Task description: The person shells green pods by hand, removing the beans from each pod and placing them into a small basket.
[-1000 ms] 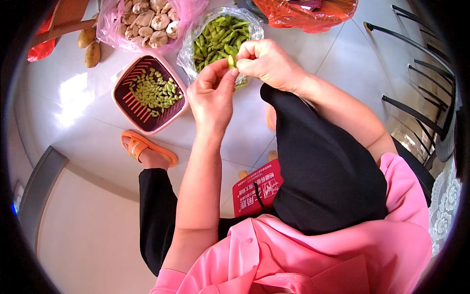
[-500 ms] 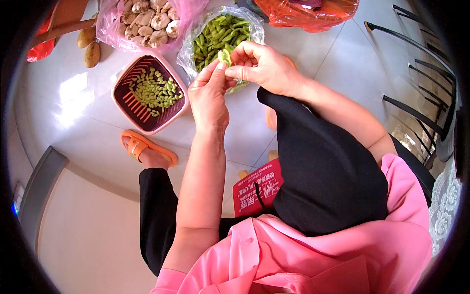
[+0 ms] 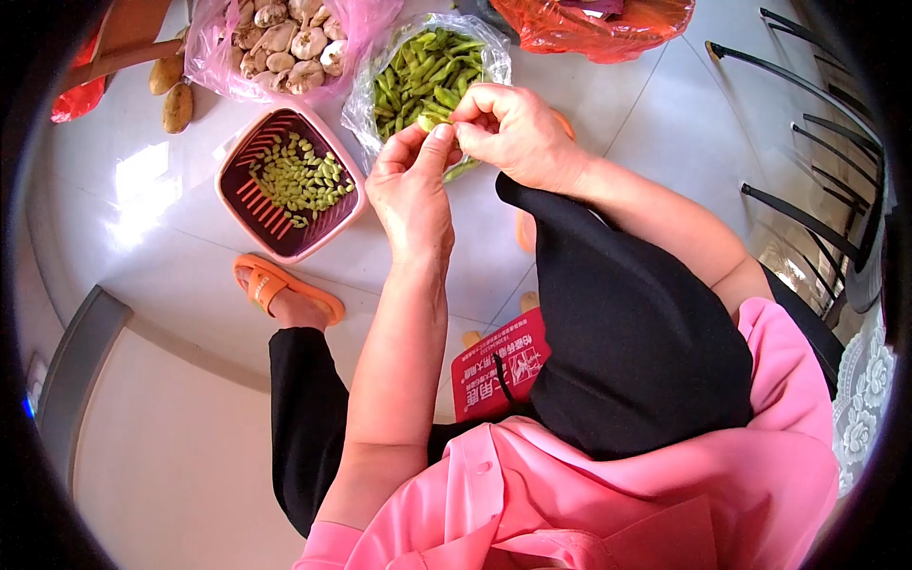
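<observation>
Between my two hands, at the near edge of a clear plastic bag (image 3: 361, 119) of green pods (image 3: 427, 71), is a green pod (image 3: 430, 122). My left hand (image 3: 415, 176) pinches it between thumb and forefinger. The fingers of my right hand (image 3: 518, 133) are pressed together at the pod's other side, and the thumbs nearly touch. To the left of my hands, a pink and dark red basket (image 3: 285, 249) stands on the floor with many shelled green beans (image 3: 299, 176) lying in it.
A pink bag (image 3: 214, 57) of garlic bulbs (image 3: 309, 43) lies at the upper left, beside potatoes (image 3: 178, 108). An orange-red bag (image 3: 594, 38) is at the top. Black metal legs (image 3: 803, 223) stand at the right. An orange slipper (image 3: 271, 280) is on my foot below the basket.
My left hand has turned and shifted slightly to the right. The pod between my hands shows less than before, and my right hand has moved slightly.
</observation>
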### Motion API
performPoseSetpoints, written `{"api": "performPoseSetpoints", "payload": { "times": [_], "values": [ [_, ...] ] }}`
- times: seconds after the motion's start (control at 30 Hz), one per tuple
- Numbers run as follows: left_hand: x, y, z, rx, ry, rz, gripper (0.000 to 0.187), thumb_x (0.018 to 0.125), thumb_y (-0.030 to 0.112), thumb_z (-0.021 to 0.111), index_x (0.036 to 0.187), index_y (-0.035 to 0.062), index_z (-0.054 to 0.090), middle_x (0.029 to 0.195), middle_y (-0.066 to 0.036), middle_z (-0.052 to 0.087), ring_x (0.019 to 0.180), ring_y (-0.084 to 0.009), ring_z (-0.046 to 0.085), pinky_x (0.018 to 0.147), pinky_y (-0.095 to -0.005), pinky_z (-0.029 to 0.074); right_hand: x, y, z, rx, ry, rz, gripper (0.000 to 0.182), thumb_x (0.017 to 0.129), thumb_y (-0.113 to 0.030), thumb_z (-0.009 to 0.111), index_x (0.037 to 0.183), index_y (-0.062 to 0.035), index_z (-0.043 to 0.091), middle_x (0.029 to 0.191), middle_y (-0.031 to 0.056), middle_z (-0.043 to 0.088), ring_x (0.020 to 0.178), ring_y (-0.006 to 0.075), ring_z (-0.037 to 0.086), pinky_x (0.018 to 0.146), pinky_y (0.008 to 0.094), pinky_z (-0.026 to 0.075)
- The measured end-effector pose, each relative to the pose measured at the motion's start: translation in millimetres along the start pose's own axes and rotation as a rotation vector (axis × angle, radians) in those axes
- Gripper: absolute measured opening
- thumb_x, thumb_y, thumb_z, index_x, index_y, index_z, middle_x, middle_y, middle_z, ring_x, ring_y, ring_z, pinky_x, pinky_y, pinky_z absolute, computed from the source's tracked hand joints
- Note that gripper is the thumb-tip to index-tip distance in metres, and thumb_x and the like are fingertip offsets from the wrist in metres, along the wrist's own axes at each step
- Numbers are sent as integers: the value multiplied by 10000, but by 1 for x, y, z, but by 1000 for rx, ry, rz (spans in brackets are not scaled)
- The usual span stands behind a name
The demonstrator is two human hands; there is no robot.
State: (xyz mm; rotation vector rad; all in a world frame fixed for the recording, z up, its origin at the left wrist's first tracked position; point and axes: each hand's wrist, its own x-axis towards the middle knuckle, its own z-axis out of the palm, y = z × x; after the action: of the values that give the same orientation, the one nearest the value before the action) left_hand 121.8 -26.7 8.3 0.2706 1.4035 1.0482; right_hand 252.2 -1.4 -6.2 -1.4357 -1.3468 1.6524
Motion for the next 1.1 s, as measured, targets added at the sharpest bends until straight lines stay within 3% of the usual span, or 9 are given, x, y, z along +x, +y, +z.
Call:
{"api": "performPoseSetpoints", "payload": {
  "times": [0.13,0.3,0.4,0.57,0.67,0.83,0.9,1.03,1.1],
  "values": [
    [-3,1,2,112,-2,76,160,819,44,633,936,-54,586,813,-56,616,712,-108,581,646,-222,486,-1,-2,0,-156,36,-71,70,791,-53,595,766,4,560,701,-10,563,642,39,505,575,210,440],
    [1,-2,-3,355,-23,183,149,837,47,602,943,-56,586,810,-47,619,692,-93,574,633,-221,480,0,4,-1,31,8,6,85,797,-83,587,766,-8,561,666,-22,535,587,33,475,512,202,408],
    [7,4,-11,66,-237,-63,166,865,88,561,981,-30,574,883,-65,619,713,-124,586,657,-245,494,0,-1,-13,286,-129,268,97,809,-110,569,780,-18,558,639,-28,509,536,33,429,469,194,363],
    [9,2,-18,-88,-280,-201,118,846,64,536,939,-6,551,852,-52,603,683,-120,575,646,-253,498,3,6,-9,316,-246,331,107,823,-118,556,785,-18,547,640,-33,509,498,52,433,445,206,356],
    [8,-1,-15,13,-176,-193,124,831,50,523,937,-8,547,832,-47,591,664,-111,556,639,-246,486,0,4,-3,-342,-143,-122,106,826,-97,547,816,6,525,637,52,596,548,116,555,513,265,462],
    [3,-6,-8,132,-68,-49,127,812,36,516,926,-13,543,818,-45,569,668,-106,533,638,-236,464,-1,-3,-4,-336,-199,-6,119,814,-82,555,859,19,513,643,89,606,559,112,570,524,262,470],
    [3,-3,-7,120,-64,-51,126,809,30,511,923,-15,541,816,-46,567,663,-109,532,643,-239,467,-3,0,-2,-89,-204,164,115,810,-73,554,853,25,511,650,95,603,558,102,564,530,263,472],
    [5,-2,-4,80,-42,-88,137,800,6,493,928,-19,535,811,-51,564,652,-122,534,673,-254,477,-3,7,-6,-144,-173,96,110,803,-66,558,858,19,514,652,82,598,568,96,560,526,274,466],
    [7,-5,-6,59,-76,-125,133,805,2,469,921,-25,529,816,-57,555,661,-128,548,642,-255,485,-4,7,-6,-299,-144,-91,110,785,-68,570,838,7,509,628,92,583,554,143,567,514,302,452]
  ]
}}
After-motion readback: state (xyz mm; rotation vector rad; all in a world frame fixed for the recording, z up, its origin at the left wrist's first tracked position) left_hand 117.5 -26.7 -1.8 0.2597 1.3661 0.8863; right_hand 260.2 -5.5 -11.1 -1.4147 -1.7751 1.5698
